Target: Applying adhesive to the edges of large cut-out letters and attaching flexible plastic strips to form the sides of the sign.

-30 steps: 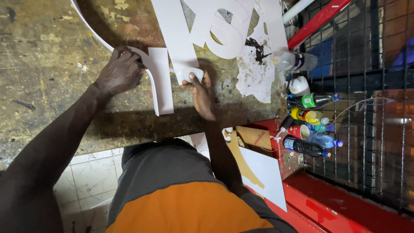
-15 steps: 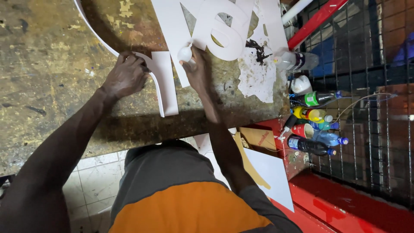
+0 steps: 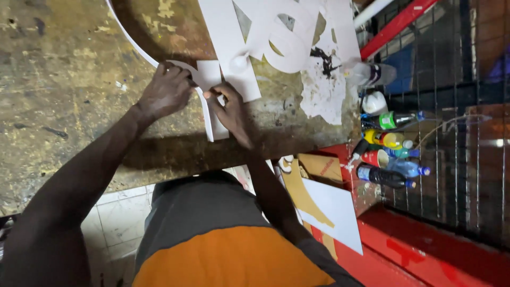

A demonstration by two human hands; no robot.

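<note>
A narrow white board strip (image 3: 215, 101) lies on the worn wooden workbench (image 3: 64, 79), joined to a thin curved white band (image 3: 135, 45). My left hand (image 3: 164, 93) presses on the strip's upper left end, fingers curled over it. My right hand (image 3: 229, 110) grips the strip's right edge with fingers pinched on it. Just beyond lie larger white cut-out board shapes (image 3: 276, 37) and a small white round piece (image 3: 239, 62).
A patch of white and black residue (image 3: 324, 90) stains the bench's right side. Several bottles and cans (image 3: 390, 146) stand on a red ledge by a wire mesh. White and brown board offcuts (image 3: 324, 204) lean below the bench. Tiled floor shows at lower left.
My right hand went up to the cut-out shapes half a second ago and has come back down onto the strip's right edge. My left hand stayed on the strip.
</note>
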